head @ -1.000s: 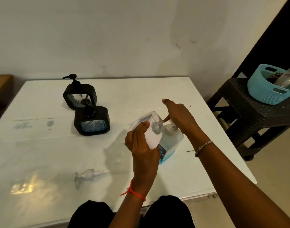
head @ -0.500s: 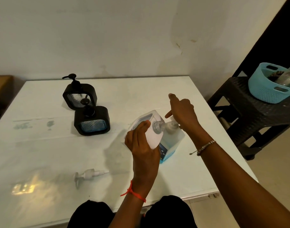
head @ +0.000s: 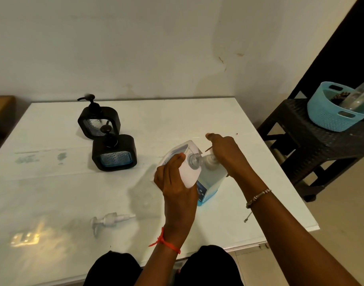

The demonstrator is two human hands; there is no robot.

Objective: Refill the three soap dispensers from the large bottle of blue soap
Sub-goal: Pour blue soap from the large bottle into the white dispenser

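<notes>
On the white table (head: 53, 188) stands the large bottle of blue soap (head: 210, 185), near the right front. My right hand (head: 226, 155) sits over its white pump top (head: 209, 162), fingers curled on it. Just left of it, my left hand (head: 177, 195) grips a clear dispenser bottle (head: 189, 174), tilted, its open neck (head: 194, 161) touching the pump top. The bottle's white pump (head: 111, 220) lies loose on the table at the front left. Two black-framed dispensers stand at the back left: the far one (head: 98, 122) looks clear inside, and the near one (head: 114, 154) shows blue.
A black wicker stool (head: 313, 147) stands beside the table's right edge and carries a light blue basket (head: 331, 118) with a clear tube in it. Smears mark the table at the left (head: 27, 158). The wall runs along the table's far edge.
My right hand lifted off the pump top with fingers stretched, then came back down onto it. My left hand and the clear bottle stayed in place.
</notes>
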